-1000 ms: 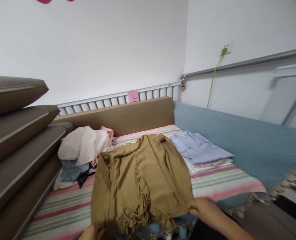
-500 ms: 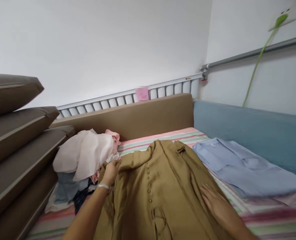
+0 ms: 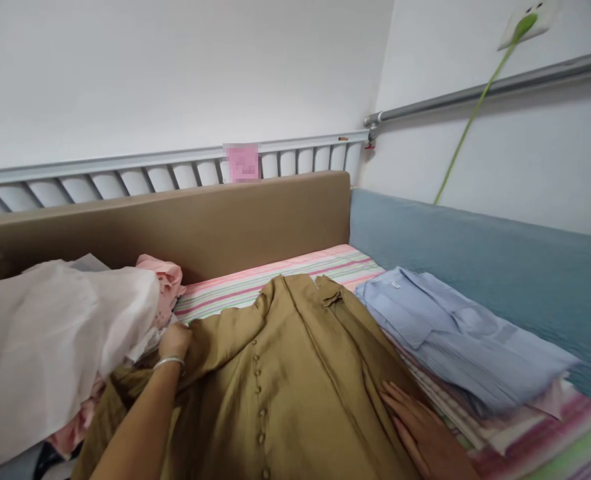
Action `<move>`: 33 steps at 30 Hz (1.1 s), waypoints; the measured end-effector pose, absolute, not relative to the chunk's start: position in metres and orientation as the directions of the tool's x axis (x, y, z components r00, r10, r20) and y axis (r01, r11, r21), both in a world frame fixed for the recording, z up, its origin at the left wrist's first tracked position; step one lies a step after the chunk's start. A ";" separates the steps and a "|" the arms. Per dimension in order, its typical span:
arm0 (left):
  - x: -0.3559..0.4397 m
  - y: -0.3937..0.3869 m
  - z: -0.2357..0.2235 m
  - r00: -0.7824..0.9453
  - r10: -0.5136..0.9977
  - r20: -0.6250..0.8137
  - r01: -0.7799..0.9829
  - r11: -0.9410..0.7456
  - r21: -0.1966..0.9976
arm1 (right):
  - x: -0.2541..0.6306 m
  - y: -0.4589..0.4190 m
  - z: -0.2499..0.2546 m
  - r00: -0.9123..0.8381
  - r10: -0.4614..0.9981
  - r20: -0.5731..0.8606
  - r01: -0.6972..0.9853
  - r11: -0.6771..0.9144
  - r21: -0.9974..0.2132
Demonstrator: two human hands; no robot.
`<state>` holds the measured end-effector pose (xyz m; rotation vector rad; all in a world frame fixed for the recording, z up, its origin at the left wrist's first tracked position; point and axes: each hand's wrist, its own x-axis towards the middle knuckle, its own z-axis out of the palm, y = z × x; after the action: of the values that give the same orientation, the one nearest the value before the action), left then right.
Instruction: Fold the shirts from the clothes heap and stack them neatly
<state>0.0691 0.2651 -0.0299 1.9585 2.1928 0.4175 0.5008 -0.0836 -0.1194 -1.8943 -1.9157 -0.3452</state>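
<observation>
An olive-brown buttoned garment (image 3: 285, 380) lies spread on the striped bedsheet (image 3: 295, 270), collar toward the headboard. My left hand (image 3: 174, 341), a thin bracelet on its wrist, is closed on the garment's left shoulder edge, right beside a pile of white and pink clothes (image 3: 60, 333). My right hand (image 3: 422, 433) lies flat on the garment's right side, fingers stretched out, next to a folded light-blue shirt (image 3: 455, 333).
The blue shirt tops a small stack of folded clothes (image 3: 480, 407). A tan headboard cushion (image 3: 175, 223) runs across the back, with a white rail behind it. A blue blanket (image 3: 500, 260) covers the right side. A green cable (image 3: 475, 107) hangs down the wall.
My view has moved closer and to the left. My left hand has slid left along the garment's shoulder toward the clothes pile. My right hand stays flat on the garment's right side.
</observation>
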 end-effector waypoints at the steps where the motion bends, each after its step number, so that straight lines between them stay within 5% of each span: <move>1: 0.063 0.267 -0.022 -0.139 0.985 0.099 0.947 0.103 0.305 | 0.502 -0.084 -0.121 0.020 0.887 0.462 0.992 0.040 -0.119; 12: 0.048 0.259 0.024 -0.162 0.913 0.375 0.980 0.105 0.167 | 0.503 -0.082 -0.122 0.016 0.867 0.499 0.991 0.051 -0.120; 15: 0.102 0.236 0.015 0.075 0.856 0.512 0.976 -0.168 0.137 | 0.501 -0.082 -0.120 0.035 0.880 0.474 0.990 0.032 -0.134; 17: 0.145 0.214 -0.006 0.370 0.827 0.423 0.882 -0.456 0.120 | 0.500 -0.082 -0.119 0.053 0.894 0.446 0.989 0.014 -0.145; 20: 0.189 0.186 -0.047 0.597 0.779 0.195 0.768 -0.624 0.142 | 0.498 -0.083 -0.115 0.061 0.900 0.432 0.989 0.004 -0.148; 25: 0.200 0.182 -0.072 0.573 0.817 0.072 0.807 -0.577 0.129 | 0.497 -0.083 -0.113 0.049 0.886 0.461 0.991 0.013 -0.130; 30: 0.239 0.194 -0.049 0.603 0.764 0.229 0.763 -0.636 0.113 | 0.497 -0.083 -0.115 0.061 0.885 0.462 0.986 0.018 -0.165; 33: 0.272 0.212 -0.047 0.647 0.742 0.175 0.732 -0.669 0.128 | 0.497 -0.083 -0.115 0.060 0.880 0.470 0.987 0.020 -0.162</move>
<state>0.2720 0.2115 -0.0474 2.8094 1.2579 0.3297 0.4971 -0.0832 -0.1148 -1.8996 -1.8594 -0.3170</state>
